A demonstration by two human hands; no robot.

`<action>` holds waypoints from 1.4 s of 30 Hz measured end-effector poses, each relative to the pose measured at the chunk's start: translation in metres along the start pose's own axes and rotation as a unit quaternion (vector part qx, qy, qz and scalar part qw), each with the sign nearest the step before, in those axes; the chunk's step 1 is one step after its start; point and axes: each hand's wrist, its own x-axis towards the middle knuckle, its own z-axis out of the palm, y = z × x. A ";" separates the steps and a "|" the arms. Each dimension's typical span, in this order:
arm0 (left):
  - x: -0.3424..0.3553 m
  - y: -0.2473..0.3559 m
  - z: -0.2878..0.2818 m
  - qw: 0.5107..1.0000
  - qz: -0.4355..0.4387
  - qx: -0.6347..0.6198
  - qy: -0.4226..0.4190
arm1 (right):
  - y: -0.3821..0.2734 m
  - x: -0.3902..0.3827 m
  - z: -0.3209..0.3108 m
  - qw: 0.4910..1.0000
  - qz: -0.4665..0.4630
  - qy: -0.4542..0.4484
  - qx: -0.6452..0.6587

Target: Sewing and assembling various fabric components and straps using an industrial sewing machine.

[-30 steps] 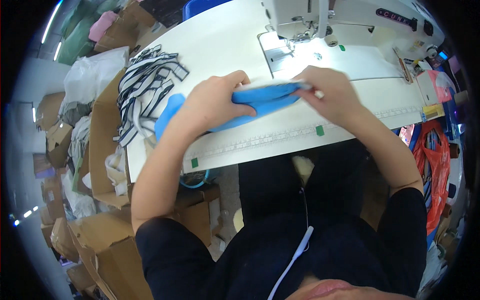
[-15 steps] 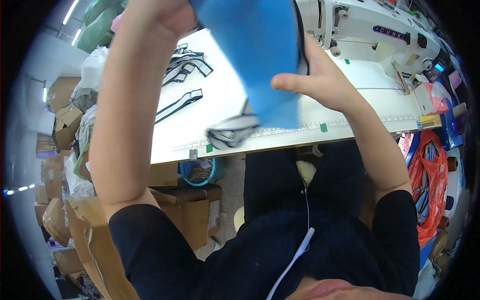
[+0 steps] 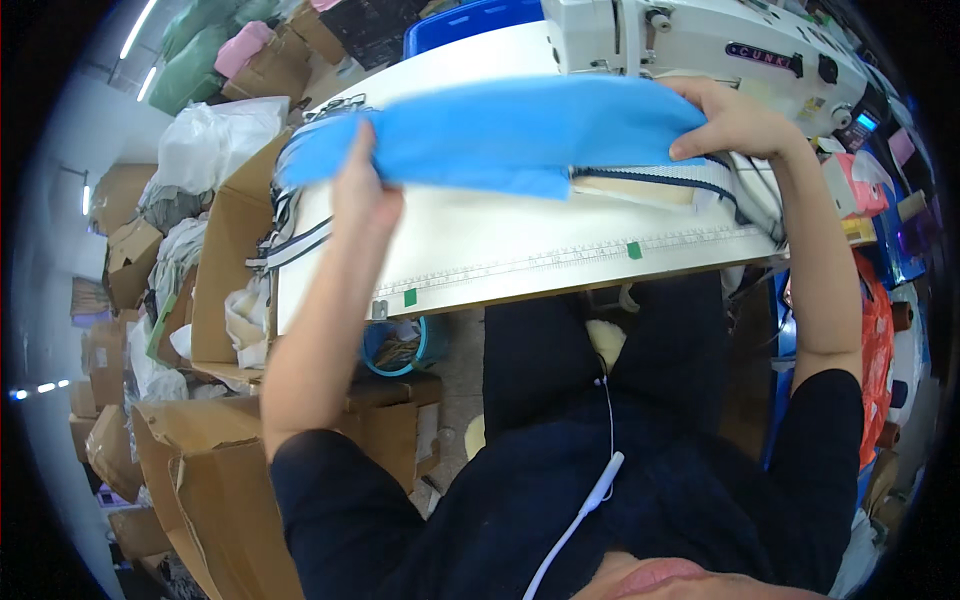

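A long blue fabric piece (image 3: 500,135) is stretched from left to right above the white sewing table (image 3: 540,230). My left hand (image 3: 368,190), smeared by motion, grips it near its left end, with the thumb lying over the blue. At the other end, my right hand (image 3: 735,120) is closed on the fabric, fingers over the far edge and thumb at the near one. From under the blue, a pale grey strap with dark edges (image 3: 655,178) runs right, below my right hand, and bends down at the table's right side. Whether it is joined to the fabric is hidden.
A white sewing machine (image 3: 720,50) stands at the back right. More striped straps (image 3: 290,245) hang at the table's left edge, beside an open cardboard box (image 3: 225,290). A ruler strip (image 3: 520,265) follows the near edge. A blue bin (image 3: 470,25) stands behind.
The blue fabric has swung from hanging upright to lying level across the table. My left hand has come down and nearer; my right hand has moved right and farther away.
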 end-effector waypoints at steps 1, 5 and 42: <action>-0.002 -0.026 -0.028 1.000 -0.015 -0.022 0.005 | 0.000 0.007 -0.006 0.994 0.023 -0.019 -0.104; -0.033 -0.067 -0.054 0.993 -0.066 0.054 0.081 | 0.013 0.013 0.018 0.962 0.129 -0.026 -0.240; -0.022 -0.004 -0.022 0.600 0.302 0.644 -0.367 | 0.064 -0.077 0.023 0.908 -0.111 0.332 -0.230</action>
